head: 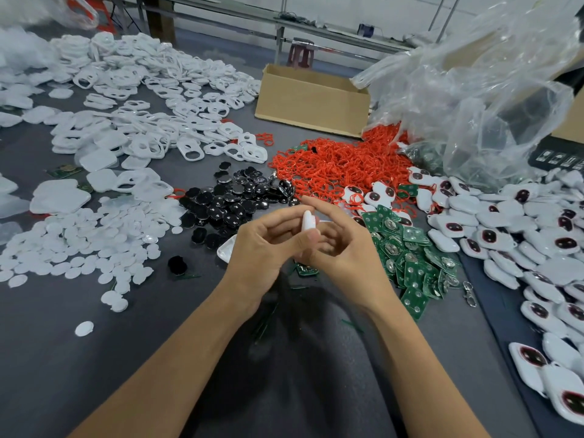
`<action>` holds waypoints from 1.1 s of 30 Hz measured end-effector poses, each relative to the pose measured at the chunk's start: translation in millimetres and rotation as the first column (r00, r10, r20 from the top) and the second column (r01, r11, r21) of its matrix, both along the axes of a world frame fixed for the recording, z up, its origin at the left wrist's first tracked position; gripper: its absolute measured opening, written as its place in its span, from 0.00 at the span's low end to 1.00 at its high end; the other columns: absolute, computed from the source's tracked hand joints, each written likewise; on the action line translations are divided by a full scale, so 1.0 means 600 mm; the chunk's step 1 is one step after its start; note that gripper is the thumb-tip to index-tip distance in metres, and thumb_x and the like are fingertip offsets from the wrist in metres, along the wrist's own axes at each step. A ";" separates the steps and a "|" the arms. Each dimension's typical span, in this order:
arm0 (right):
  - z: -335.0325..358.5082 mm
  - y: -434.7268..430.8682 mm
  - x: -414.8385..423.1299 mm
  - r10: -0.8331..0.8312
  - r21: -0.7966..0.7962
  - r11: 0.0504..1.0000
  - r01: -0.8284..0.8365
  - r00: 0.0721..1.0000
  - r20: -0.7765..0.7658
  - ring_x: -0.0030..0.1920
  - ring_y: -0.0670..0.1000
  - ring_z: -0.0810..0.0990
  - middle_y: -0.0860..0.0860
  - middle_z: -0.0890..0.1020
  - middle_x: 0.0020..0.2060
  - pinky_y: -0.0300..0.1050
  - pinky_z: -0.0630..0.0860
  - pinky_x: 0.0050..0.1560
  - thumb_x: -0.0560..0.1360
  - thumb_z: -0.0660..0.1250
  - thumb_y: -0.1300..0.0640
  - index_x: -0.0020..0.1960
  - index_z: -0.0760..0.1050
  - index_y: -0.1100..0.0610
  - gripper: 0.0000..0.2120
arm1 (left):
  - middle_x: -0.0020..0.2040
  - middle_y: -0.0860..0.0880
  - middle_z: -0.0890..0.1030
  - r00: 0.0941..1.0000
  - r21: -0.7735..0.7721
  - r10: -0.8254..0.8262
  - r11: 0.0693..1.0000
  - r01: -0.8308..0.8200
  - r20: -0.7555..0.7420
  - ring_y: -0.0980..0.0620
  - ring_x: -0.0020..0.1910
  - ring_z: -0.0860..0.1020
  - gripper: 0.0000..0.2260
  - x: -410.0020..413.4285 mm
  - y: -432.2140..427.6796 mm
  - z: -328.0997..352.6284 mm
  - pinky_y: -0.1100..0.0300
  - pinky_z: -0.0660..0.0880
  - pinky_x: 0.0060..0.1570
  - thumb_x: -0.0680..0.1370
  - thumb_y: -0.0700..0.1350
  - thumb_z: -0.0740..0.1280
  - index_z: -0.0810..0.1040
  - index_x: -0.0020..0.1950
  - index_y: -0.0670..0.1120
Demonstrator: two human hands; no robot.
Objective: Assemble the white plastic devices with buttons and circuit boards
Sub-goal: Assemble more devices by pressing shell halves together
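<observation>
Grey table surface (126, 358) runs out from its near edge, and your forearms reach over it toward the middle. Your left hand (262, 248) curls its fingers round a white plastic device shell (307, 220), held edge-up just above the surface. Your right hand (346, 251) grips it from the other side, with the index finger stretched over the top. Your fingers hide the seam, so I cannot tell whether the halves have closed.

Under your hands lie a loose white plastic half-shell (227, 250) and a single green board (306, 269). Just right of them sits the heap of green square circuit boards (410, 257). Beyond your hands is the pile of glossy black buttons (234, 203), and toward the left edge lie flat white round discs (79, 248).

Farther back sprawl red plastic rings (341, 165), with finished white devices with dark windows (521, 238) along the right edge. White open frames (142, 99) fill the far left. A brown cardboard box (311, 96) and a clear plastic bag (474, 90) stand toward the far right corner.

If the board or button sits crooked inside, squeezing now would likely leave a gap or snap a clip. An uneven squeeze could also shoot the shell out of your grip. It would be easy to lose an unfinished shell among the finished ones.
</observation>
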State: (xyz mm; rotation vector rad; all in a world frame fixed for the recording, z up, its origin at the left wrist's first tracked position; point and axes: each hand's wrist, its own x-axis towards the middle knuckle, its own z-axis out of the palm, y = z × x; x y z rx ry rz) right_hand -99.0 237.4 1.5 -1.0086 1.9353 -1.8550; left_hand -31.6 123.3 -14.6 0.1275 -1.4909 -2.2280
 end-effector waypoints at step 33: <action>0.055 0.069 0.013 -0.613 -0.328 0.770 0.548 0.489 -0.621 0.57 0.52 0.80 0.52 0.81 0.58 0.51 0.76 0.58 0.76 0.68 0.53 0.66 0.73 0.57 0.20 | 0.49 0.47 0.85 0.953 -0.114 0.288 0.954 -0.277 0.098 0.54 0.51 0.83 0.20 -0.001 -0.006 0.007 0.56 0.79 0.52 0.72 0.62 0.57 0.74 0.57 0.51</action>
